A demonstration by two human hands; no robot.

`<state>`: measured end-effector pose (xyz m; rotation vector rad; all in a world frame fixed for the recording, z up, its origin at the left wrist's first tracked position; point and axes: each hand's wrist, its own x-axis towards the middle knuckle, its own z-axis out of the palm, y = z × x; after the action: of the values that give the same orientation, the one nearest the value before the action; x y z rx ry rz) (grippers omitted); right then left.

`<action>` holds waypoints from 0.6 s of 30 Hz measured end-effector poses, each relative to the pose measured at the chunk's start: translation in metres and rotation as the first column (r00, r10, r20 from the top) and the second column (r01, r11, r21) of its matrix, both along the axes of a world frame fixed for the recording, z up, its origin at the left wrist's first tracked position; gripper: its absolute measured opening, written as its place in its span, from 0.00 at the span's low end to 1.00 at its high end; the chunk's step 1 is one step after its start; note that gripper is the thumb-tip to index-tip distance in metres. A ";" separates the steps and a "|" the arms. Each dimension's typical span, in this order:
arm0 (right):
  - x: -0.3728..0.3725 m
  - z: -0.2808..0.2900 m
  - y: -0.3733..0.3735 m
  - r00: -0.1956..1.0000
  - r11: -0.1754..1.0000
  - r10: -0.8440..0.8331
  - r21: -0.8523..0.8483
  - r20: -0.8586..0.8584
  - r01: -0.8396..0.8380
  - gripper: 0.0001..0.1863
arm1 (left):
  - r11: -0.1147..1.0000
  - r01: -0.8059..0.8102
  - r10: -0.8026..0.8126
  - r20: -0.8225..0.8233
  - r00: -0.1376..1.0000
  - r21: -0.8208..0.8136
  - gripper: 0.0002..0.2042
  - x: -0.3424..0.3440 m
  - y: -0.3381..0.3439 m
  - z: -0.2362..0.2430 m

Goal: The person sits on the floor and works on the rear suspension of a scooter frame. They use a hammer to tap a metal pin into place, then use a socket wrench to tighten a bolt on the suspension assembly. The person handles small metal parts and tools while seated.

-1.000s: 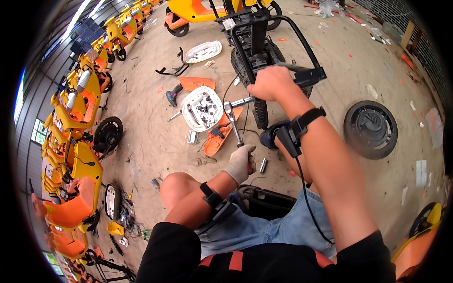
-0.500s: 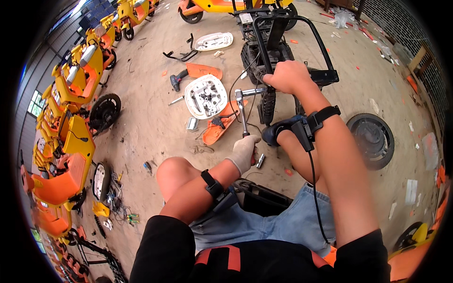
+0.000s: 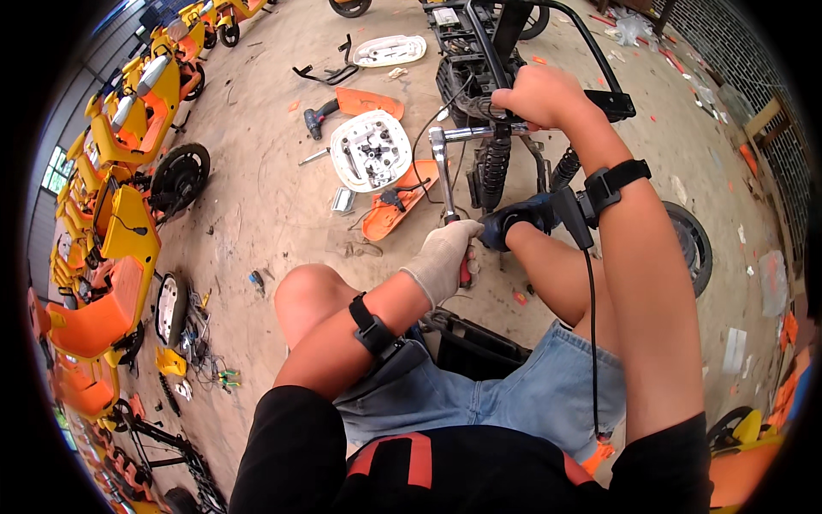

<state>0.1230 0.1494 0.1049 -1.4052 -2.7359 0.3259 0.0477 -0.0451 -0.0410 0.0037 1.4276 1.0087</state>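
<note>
Since a moment ago my view has closed in on the black scooter frame (image 3: 501,81), so the wrenching goes on. My gloved left hand (image 3: 443,257) is closed around the ratchet wrench (image 3: 445,184) just below the frame; my bare right hand (image 3: 541,94) is wrapped tight on the frame itself.

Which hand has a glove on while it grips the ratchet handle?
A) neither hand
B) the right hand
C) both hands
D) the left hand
D: the left hand wears a light work glove and is closed around the red grip of the ratchet, while the right hand is bare and rests on the black frame of the vehicle.
</note>
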 end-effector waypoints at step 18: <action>0.000 -0.013 -0.002 1.000 0.998 -0.004 0.066 0.000 0.004 0.25 | 1.000 0.005 -0.005 -0.032 0.999 0.002 0.10 -0.019 0.005 -0.015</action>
<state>0.1226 0.1478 0.0920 -1.3945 -2.7165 0.2323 0.0291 -0.0404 -0.0563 0.0253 1.4548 1.0099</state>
